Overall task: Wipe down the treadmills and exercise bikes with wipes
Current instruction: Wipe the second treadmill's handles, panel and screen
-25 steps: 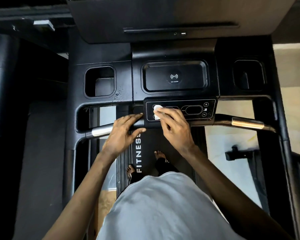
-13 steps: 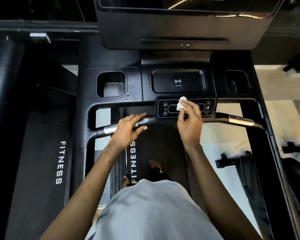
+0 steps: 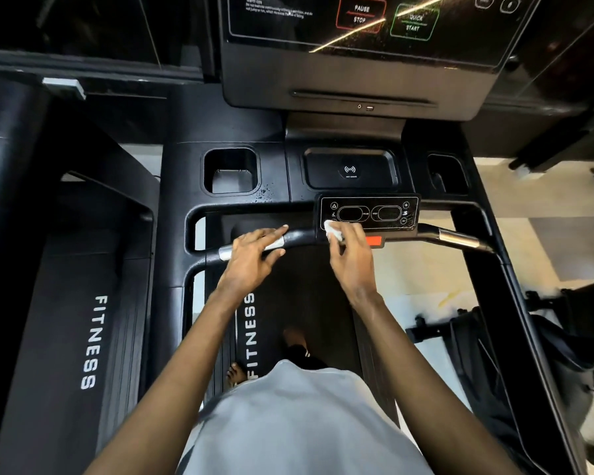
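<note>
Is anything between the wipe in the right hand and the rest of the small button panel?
Nothing visible. The right hand holds the wipe on the lower left corner of the button panel; the rest of its face is bare. The left hand rests on the handlebar, left of the panel.

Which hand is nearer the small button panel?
Right. The right hand holds a wipe against the panel's lower left corner; the left hand rests on the handlebar, left of the panel.
</note>
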Available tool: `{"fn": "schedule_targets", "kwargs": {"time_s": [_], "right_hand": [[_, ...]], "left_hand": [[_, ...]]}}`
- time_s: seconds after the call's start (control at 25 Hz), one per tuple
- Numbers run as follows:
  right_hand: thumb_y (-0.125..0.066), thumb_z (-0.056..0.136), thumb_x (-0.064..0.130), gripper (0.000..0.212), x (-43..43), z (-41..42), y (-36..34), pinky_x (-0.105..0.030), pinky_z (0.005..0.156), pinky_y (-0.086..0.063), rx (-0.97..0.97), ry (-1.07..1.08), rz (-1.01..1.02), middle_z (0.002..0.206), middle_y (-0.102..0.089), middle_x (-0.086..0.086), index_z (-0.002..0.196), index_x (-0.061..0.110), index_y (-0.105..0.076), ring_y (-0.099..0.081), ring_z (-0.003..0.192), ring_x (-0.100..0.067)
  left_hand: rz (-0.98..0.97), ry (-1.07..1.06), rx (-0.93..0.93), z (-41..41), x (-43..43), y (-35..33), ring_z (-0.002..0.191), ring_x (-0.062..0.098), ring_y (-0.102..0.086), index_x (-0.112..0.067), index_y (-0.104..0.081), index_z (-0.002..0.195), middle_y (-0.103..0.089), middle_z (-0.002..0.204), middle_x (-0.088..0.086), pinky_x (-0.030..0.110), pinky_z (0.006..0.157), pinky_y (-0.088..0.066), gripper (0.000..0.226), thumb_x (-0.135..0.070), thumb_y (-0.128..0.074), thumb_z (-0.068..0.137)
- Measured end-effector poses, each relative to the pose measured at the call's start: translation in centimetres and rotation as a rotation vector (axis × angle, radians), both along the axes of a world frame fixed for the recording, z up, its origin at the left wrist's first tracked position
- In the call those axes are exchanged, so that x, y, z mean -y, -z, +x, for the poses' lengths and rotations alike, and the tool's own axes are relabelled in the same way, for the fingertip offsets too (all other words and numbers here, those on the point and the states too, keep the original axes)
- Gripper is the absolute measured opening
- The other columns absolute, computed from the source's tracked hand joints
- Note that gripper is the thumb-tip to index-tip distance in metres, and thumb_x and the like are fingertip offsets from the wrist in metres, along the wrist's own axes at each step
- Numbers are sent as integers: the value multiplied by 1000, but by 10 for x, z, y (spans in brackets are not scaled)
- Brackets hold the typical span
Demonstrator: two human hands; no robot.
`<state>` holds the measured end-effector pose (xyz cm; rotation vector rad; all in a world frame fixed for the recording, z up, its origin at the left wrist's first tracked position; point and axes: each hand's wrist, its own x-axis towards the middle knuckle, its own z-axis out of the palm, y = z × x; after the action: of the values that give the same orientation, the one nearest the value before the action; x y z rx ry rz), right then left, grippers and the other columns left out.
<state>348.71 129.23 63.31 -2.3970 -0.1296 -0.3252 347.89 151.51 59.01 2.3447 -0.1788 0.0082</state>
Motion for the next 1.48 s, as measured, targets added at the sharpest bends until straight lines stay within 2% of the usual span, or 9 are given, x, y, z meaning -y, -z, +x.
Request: {"fn": "schedule_targets", "kwargs": {"time_s": [0.24,0.56,0.76,0.84,0.96,1.08,1.24,1.36,1.48], "right_hand": [[-57,98,15,18,25,3,3,-36,79,-58,-16,136,-34,114,-54,-4,115,13,-62,-58,96,-17],[-58,98,10,23,-20,-4,8,-21,91,-49,-54,-93,-51,117,-54,0,120,12,-64,-56,102,-9],[-53,99,11,28,-61,7,3,-28,97,-49,-98,-256,-165,117,-54,-3,123,8,-68,-56,108,-18],[-53,101,12,28,-63,13,0,-25,100,-47,-140,-210,-141,119,-54,-2,124,9,-67,-55,110,-16],[-52,101,12,28,-57,9,1,-23,98,-45,-128,-148,-148,120,-52,-3,126,10,-66,-52,112,-16],[-50,102,11,28,-65,6,6,-28,94,-49,-80,-265,-204,118,-53,-5,124,8,-66,-51,110,-18],[-48,102,10,26,-75,21,5,-35,93,-49,-54,-316,-239,113,-55,-8,117,7,-68,-50,103,-21],[-49,100,9,20,-64,-3,16,-27,91,-49,-31,-425,-226,112,-52,-5,114,8,-64,-53,103,-17],[-57,98,6,14,-45,-21,37,-18,90,-49,-69,-266,48,109,-53,0,106,11,-67,-59,96,-9]], "left_hand": [[10,0,12,-1,1,-2,128,14,-47,-34,-49,148,-59,133,-5,20,107,-15,50,-36,-62,99],[104,2,0,-8,-25,1,132,17,-48,-30,-47,150,-57,140,-2,28,112,-24,54,-36,-62,99],[137,16,-7,-16,-56,0,127,22,-53,-27,-48,150,-60,135,2,31,112,-34,56,-37,-64,98],[94,41,-5,-15,-63,1,120,20,-58,-29,-49,149,-63,130,2,31,109,-42,55,-38,-65,97],[59,4,8,-18,-63,7,115,15,-58,-32,-50,148,-64,124,-1,29,106,-44,54,-41,-65,96],[59,-13,48,-17,-64,13,111,16,-59,-30,-54,146,-65,121,0,31,105,-44,54,-42,-67,95],[168,-11,0,-14,-72,14,124,18,-54,-33,-52,146,-64,129,-3,33,113,-26,56,-52,-62,94],[252,-66,33,-26,-84,18,132,15,-49,-29,-53,145,-62,135,-1,29,115,-12,56,-50,-63,94],[271,-119,77,-41,-101,25,139,14,-44,-24,-53,144,-58,142,1,25,119,-5,54,-42,-65,95]]}}
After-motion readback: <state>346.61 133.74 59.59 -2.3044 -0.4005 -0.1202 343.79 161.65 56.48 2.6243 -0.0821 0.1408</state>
